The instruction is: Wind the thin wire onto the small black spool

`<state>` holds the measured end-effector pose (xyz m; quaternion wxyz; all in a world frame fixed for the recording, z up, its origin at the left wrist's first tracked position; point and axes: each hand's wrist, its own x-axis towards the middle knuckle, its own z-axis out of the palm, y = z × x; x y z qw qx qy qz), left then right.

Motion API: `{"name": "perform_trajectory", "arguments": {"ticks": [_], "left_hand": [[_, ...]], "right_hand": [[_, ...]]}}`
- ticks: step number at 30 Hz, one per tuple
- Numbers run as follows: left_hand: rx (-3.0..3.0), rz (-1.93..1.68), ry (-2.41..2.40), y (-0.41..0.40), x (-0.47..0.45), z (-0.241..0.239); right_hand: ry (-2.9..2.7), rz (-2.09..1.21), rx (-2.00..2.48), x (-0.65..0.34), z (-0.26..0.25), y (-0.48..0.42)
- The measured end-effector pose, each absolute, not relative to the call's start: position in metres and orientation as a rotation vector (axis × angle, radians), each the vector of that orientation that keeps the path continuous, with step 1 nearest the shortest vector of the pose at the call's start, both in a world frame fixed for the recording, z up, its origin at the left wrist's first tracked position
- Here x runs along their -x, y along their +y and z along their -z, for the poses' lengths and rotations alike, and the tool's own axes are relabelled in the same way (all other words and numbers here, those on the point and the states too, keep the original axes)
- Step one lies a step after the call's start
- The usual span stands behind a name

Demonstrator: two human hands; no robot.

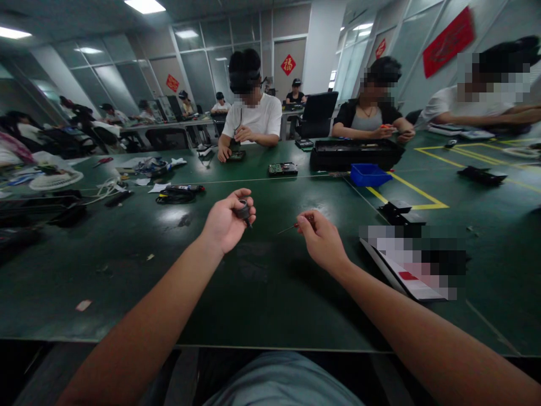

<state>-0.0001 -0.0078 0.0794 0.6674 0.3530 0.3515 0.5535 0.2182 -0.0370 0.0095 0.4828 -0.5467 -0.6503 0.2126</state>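
Observation:
My left hand (228,220), palm turned up, closes its fingers around a small dark cylindrical part (242,210) with a narrow tip pointing down. To its right, my right hand (319,234) pinches a thin screwdriver (288,229). Its slender shaft points left toward the dark part, with a gap between them, and the handle is mostly hidden by my fingers. Both hands are above the green table (270,304).
Ahead lie a circuit board (283,168), a long black housing (357,153) and a blue bin (369,175). Coiled black cables (177,194) are at the left; black brackets (399,214) and a white booklet (406,270) at the right. Several people sit across the table.

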Motion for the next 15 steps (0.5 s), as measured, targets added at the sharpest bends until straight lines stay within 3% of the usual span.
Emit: {"name": "perform_trajectory", "arguments": {"ticks": [10,15], "left_hand": [[-1.807,-0.932,1.062,-0.020,-0.034,-0.013],[-2.007,-0.896,1.228,-0.010,-0.025,0.001]], "right_hand": [[-1.627,-0.546,1.324,-0.215,-0.012,-0.039],[-1.655,-0.542,1.353,-0.214,-0.016,-0.042]]}}
